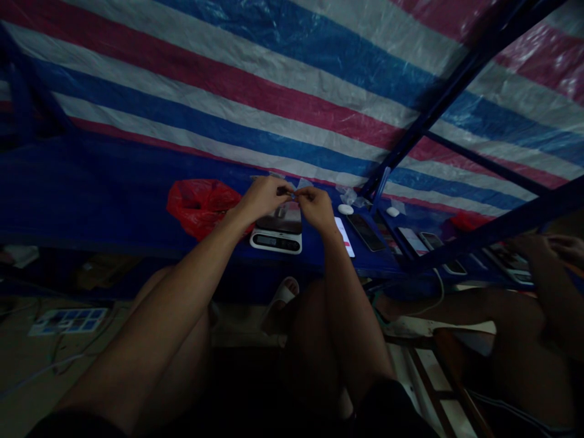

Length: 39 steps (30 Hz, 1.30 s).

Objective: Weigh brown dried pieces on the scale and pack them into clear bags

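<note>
Head camera, logged from my station: worn on the person's head, it faces forward and down over their own forearms (191,286) and legs (337,353). Wide framing, close to the work: the left hand (264,198) and right hand (317,207) sit near centre above the blue table (137,194), with the striped tarpaulin (255,79) filling the upper frame.

Glossy woven plastic tarpaulin (228,79), shiny thin plastic bag (203,208), smooth plastic scale (276,241), matt metal frame (460,79)
</note>
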{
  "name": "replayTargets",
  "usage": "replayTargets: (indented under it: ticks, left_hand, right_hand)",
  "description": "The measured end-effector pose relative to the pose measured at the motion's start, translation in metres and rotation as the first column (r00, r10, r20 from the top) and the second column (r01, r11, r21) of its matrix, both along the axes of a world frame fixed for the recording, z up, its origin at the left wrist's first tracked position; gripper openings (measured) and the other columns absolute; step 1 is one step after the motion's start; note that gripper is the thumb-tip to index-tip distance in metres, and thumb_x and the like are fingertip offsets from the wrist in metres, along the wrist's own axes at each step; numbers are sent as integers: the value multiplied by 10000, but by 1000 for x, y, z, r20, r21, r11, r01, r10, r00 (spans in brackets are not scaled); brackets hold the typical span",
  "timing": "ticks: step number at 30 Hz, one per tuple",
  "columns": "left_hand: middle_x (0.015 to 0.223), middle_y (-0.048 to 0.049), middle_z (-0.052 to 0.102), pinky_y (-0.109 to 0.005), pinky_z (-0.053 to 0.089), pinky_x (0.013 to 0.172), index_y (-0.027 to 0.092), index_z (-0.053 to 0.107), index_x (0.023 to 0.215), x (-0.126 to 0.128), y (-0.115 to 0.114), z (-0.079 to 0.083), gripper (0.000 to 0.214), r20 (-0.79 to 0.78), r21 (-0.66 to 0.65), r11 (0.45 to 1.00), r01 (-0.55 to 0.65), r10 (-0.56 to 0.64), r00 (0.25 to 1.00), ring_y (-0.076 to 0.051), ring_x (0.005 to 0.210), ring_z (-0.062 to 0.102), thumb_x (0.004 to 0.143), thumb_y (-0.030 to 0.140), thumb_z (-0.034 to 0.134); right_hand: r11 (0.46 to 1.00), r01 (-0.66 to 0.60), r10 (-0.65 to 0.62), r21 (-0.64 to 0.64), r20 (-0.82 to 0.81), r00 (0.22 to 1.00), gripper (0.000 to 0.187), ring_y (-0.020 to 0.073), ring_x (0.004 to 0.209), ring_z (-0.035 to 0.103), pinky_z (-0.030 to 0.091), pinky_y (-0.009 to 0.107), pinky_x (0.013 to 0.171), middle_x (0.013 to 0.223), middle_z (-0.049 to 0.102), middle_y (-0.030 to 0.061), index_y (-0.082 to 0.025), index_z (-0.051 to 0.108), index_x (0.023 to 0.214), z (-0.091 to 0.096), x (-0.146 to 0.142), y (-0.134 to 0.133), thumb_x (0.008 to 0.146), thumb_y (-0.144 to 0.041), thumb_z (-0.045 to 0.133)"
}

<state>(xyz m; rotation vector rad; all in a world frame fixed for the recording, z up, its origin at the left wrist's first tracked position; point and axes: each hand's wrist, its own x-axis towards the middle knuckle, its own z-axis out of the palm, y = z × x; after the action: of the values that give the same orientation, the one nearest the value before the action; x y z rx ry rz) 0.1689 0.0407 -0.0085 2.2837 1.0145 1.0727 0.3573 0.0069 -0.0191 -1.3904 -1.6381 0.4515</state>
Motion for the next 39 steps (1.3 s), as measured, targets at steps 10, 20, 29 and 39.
replayTargets:
  ticks: [10,20,29,39]
  left_hand:
    - [1085,-95,865,-343,573,888,193,870,1127,-5,-6,3,252,-84,4,1000,12,-12,996,-227,952,785,936,178,707]
    - [1114,-84,868,-346,578,923,195,876,1147,-12,-14,9,266,-185,-40,999,13,-20,983,-253,1021,796,962,247,693]
    - [1264,-89,838,-348,555,1084,202,869,1198,-38,-7,14,361,-257,11,985,-174,171,951,-280,1199,775,976,151,589]
    - [1185,-93,850,-344,576,1009,246,874,1133,-42,-6,-1,278,-470,72,964,-255,258,844,-289,1125,777,939,277,677]
  right_hand:
    - [999,-26,28,-27,76,997,252,240,870,763,602,383,864,932,829,89,-173,833,1002,-4,2,4,892,-156,606]
    - [985,-153,173,-84,345,923,265,255,941,770,580,379,928,1029,856,111,-173,876,1063,-6,-2,11,913,-138,660]
    - [983,-146,175,-114,310,935,212,227,895,759,566,356,924,956,848,89,-169,871,917,-8,-3,16,882,-95,676]
    - [991,-133,124,34,183,975,190,234,962,734,561,378,922,1022,832,85,-200,831,947,2,1,3,954,-356,724]
